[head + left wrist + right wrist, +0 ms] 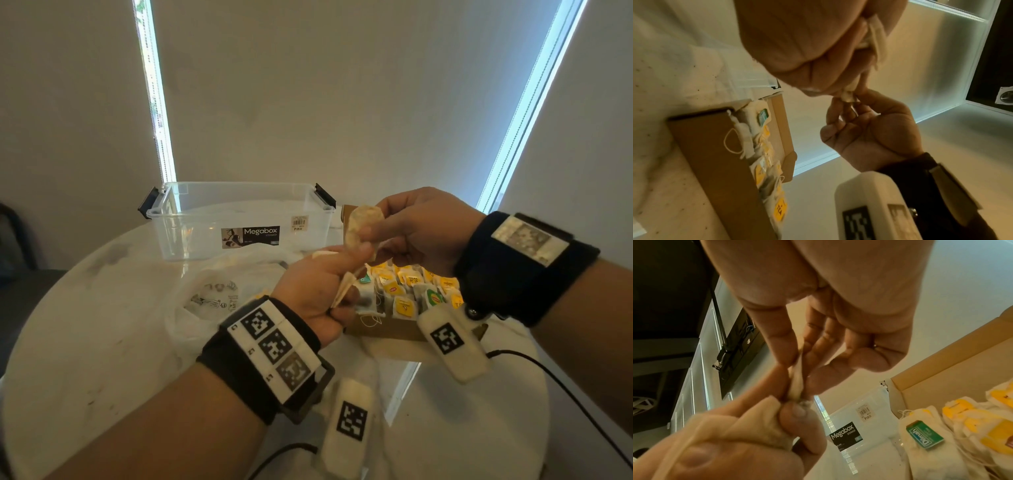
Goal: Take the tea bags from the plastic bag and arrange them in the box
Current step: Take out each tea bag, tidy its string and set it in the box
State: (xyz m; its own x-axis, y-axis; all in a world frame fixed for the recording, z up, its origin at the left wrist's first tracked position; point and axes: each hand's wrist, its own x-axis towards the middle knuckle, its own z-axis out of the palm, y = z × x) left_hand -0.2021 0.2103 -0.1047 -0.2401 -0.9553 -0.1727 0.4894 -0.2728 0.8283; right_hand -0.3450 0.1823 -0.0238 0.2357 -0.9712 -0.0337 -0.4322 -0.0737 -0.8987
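Observation:
Both hands meet in the air above an open cardboard box [387, 331] packed with several tea bags [404, 289], most with yellow tags. My right hand [368, 235] pinches a pale tea bag [361, 221] between thumb and fingers, seen close up as the tea bag [797, 381]. My left hand [358, 253] pinches the lower end of that bag and holds a second tea bag [344, 289] curled in its palm, the second bag [760, 418] lying against its fingers. The crumpled white plastic bag [219, 294] lies on the table left of the box.
A clear Megabox storage tub [239, 219] with black clips stands without a lid at the back of the round white table [85, 325]. A black cable [565, 387] runs across the table at the right. A wall and window blinds rise behind the table.

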